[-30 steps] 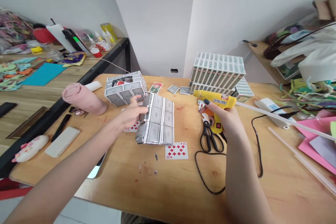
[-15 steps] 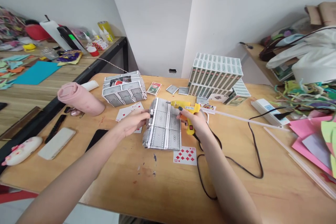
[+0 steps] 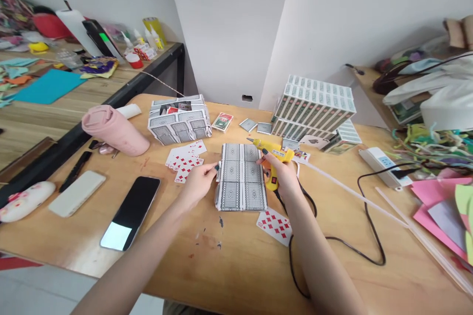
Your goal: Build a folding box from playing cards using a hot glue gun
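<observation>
A box covered in grey-backed playing cards (image 3: 242, 177) lies on the table between my hands. At its left edge, my left hand (image 3: 198, 183) is closed in a pinch, thumb and fingertip against the border, where a small whitish bit shows. My right hand (image 3: 283, 172) grips a yellow hot glue gun (image 3: 272, 148), its nozzle pointing left above the box's far edge. Some right-hand fingers also reach the box's right side. A clear glue stick (image 3: 343, 187) trails from the gun's rear. A ten of diamonds (image 3: 274, 226) lies at the box's near right corner.
Behind stand a second card-covered box (image 3: 180, 125) and stacked card packs (image 3: 314, 103). Loose diamond cards (image 3: 186, 160), a phone (image 3: 135, 206) and a pink roll (image 3: 116, 130) lie left. The black cord (image 3: 369, 206) loops right toward a power strip (image 3: 384, 165).
The box has turned flatter, with its left side now mostly out of sight. My left fingertips have drawn together at its edge. The glue gun's nozzle has lifted off the box's top.
</observation>
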Demonstrator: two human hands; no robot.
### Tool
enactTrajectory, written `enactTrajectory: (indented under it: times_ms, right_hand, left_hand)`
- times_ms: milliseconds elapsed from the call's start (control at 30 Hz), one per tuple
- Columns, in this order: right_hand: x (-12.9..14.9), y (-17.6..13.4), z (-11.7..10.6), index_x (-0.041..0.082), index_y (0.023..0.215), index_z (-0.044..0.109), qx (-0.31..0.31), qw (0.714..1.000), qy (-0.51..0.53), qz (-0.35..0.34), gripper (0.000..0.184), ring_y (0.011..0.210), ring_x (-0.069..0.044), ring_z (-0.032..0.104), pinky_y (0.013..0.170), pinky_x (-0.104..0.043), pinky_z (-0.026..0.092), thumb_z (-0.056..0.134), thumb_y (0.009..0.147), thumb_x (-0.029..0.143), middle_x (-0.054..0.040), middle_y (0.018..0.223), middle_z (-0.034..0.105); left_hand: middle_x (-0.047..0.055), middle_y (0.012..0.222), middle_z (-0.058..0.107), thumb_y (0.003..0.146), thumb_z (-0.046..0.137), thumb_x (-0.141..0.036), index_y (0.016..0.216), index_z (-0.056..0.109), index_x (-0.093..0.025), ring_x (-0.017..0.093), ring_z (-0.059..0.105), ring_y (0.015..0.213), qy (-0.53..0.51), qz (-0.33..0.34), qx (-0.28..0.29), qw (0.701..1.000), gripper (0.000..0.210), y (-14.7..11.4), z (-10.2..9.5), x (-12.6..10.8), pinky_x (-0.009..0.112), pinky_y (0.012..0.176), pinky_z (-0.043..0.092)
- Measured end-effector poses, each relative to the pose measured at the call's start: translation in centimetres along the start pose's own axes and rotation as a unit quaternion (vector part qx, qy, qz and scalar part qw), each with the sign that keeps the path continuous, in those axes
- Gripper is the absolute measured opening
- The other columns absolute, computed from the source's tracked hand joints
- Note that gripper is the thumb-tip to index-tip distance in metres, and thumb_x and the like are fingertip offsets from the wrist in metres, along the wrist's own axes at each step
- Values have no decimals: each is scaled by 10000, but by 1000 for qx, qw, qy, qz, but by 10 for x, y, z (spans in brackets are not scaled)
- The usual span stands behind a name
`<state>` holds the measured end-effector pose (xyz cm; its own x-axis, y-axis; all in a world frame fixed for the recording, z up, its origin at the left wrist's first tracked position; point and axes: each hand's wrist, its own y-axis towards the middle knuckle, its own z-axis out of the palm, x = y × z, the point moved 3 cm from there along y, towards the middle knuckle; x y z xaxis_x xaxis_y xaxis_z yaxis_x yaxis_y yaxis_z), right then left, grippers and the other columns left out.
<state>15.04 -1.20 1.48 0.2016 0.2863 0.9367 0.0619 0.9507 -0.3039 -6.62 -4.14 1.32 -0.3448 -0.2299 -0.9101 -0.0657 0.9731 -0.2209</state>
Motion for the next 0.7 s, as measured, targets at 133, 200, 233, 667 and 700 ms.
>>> enactTrajectory:
  times_ms: [133,200,233,667,700]
  right_hand:
    - [2,-2,3,177,749,602,-10,1000,-18,-11,327,414,-79,389,371,-243,301,714,650,468,-16,662,661]
    - [3,-4,5,183,777,597,-19,999,-22,-16,324,408,-80,393,364,-246,298,713,656,460,-12,673,668]
    - [3,-5,7,184,778,591,-21,999,-25,-17,325,406,-82,401,362,-248,300,713,656,460,-13,675,669]
    - [0,-4,8,165,736,610,-69,998,-3,-6,336,433,-89,453,376,-233,321,732,604,448,-22,631,667]
    - [0,-3,8,161,719,614,-72,997,-3,-4,336,416,-81,433,368,-235,306,732,599,452,-22,631,669]
  left_hand:
    - [54,1119,706,823,504,-285,1024,727,-199,246,652,1041,34,6,-38,999,312,1,6,2,365,912,473]
    - [59,1086,716,810,521,-279,1018,731,-202,259,668,996,51,2,-52,997,306,2,9,2,370,879,485]
    - [67,1051,727,801,532,-275,1012,734,-199,271,676,962,61,0,-60,996,302,1,10,1,383,861,489]
    - [55,1246,644,742,632,-255,1114,685,-197,228,577,1172,-164,-14,-18,986,381,-9,12,20,375,1033,416]
    - [59,1250,641,720,657,-249,1111,686,-192,234,572,1179,-187,-20,-8,982,396,-9,12,21,383,1045,406]
